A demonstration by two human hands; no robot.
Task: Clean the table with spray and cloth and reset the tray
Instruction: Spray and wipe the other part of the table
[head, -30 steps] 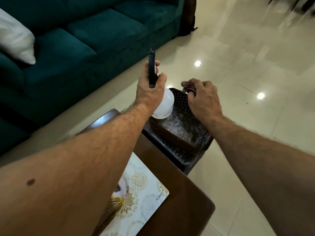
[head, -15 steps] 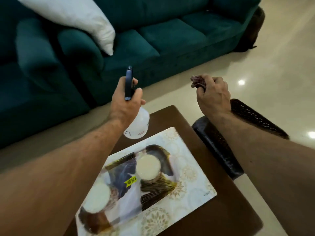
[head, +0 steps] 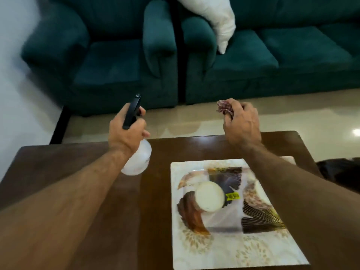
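Observation:
My left hand [head: 126, 133] grips a white spray bottle [head: 139, 160] with a dark trigger head, held above the far left part of the brown wooden table [head: 78, 182]. A bunched reddish patterned cloth [head: 224, 107] is held in my right hand [head: 241, 125], above the table's far edge. A white patterned tray [head: 224, 250] lies on the right half of the table. On it stands a round white lidded item [head: 210, 196]; a second one [head: 258, 189] is partly hidden by my right forearm.
A teal armchair [head: 109, 61] and a teal sofa [head: 272, 61] with a white pillow [head: 220, 22] stand behind the table across a strip of glossy floor. A dark woven basket [head: 341, 170] sits at the table's right edge. A white wall is on the left.
The view swung left from the basket and floor to the table and tray. Both hands came away from the basket, carrying the bottle and cloth over the table.

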